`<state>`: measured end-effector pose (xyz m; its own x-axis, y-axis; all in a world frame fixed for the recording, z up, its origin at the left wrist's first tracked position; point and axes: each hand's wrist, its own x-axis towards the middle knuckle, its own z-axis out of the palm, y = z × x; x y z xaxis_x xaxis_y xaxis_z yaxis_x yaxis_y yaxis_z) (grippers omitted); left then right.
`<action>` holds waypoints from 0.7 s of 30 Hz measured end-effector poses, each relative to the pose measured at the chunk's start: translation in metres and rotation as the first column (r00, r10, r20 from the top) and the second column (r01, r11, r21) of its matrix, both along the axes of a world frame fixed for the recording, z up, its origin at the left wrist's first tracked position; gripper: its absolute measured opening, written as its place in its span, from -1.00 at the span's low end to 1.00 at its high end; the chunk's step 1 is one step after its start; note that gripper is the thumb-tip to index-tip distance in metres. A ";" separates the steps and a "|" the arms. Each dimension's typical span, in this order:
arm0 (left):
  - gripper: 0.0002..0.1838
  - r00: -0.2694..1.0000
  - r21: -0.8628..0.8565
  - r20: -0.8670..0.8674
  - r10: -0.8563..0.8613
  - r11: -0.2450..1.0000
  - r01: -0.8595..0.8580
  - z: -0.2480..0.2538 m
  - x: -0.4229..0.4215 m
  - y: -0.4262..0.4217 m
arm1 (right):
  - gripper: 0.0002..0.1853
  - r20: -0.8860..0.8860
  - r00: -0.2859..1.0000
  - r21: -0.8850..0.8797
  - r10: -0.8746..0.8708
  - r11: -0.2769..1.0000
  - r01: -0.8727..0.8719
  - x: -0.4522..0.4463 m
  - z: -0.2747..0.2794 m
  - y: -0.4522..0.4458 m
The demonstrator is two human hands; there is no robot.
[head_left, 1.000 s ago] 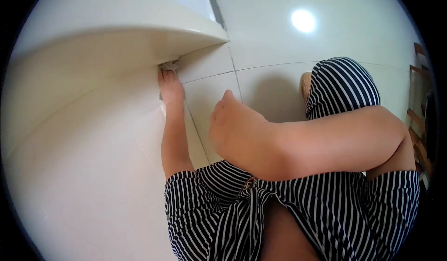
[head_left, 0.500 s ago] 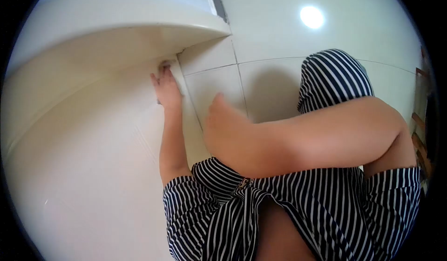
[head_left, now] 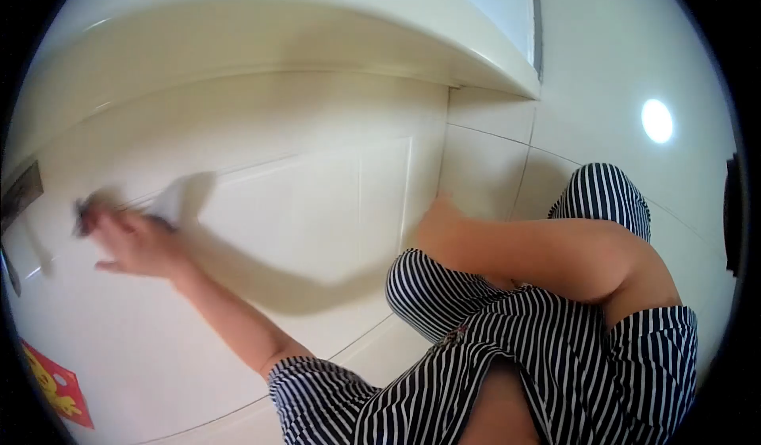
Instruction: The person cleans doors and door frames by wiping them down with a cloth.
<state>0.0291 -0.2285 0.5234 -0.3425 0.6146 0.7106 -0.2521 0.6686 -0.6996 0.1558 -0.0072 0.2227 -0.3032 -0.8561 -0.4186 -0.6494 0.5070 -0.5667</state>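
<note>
My left hand [head_left: 135, 243] is stretched far out to the left against a white panelled door [head_left: 317, 207]. A grey-white cloth [head_left: 186, 199] shows under and beside its fingers, pressed on the door face; motion blurs the fingertips and the cloth's dark edge. My right hand [head_left: 440, 227] hangs in front of my left knee [head_left: 432, 294], its forearm lying across my lap. It seems to hold nothing, but its fingers are too blurred and turned away to make out.
Above the panel runs a cream ledge [head_left: 341, 32] with a rounded edge. Pale floor tiles [head_left: 483, 151] lie to the right, with a bright light reflection. At the far left are a dark metal plate [head_left: 20, 195] and a red sticker [head_left: 59, 385] with a yellow figure.
My left hand has swept from the corner beside the tiles far left along the door. The view has shifted left, bringing the metal plate and red sticker in. My right arm stays across my lap.
</note>
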 end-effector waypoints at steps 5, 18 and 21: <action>-0.63 0.917 -0.051 -0.328 0.225 0.966 -0.255 0.157 -0.036 -0.037 | -0.41 -0.018 0.992 0.033 -0.127 0.991 0.127 -0.008 -0.007 -0.007; -0.42 0.965 -0.119 0.264 -0.001 0.992 0.034 -0.165 -0.052 0.103 | -0.66 -0.058 0.993 -0.032 -0.106 0.994 0.105 -0.003 0.009 0.028; -0.40 0.867 -0.079 0.496 0.044 0.997 -0.005 -0.230 -0.042 0.103 | -0.60 -0.114 0.987 -0.070 -0.111 0.992 0.104 0.003 0.022 0.044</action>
<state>-0.0128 -0.1251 0.2930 -0.6543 0.6444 0.3959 0.1265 0.6093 -0.7827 0.1585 0.0369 0.2444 -0.4387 -0.8395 -0.3205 -0.6570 0.5430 -0.5230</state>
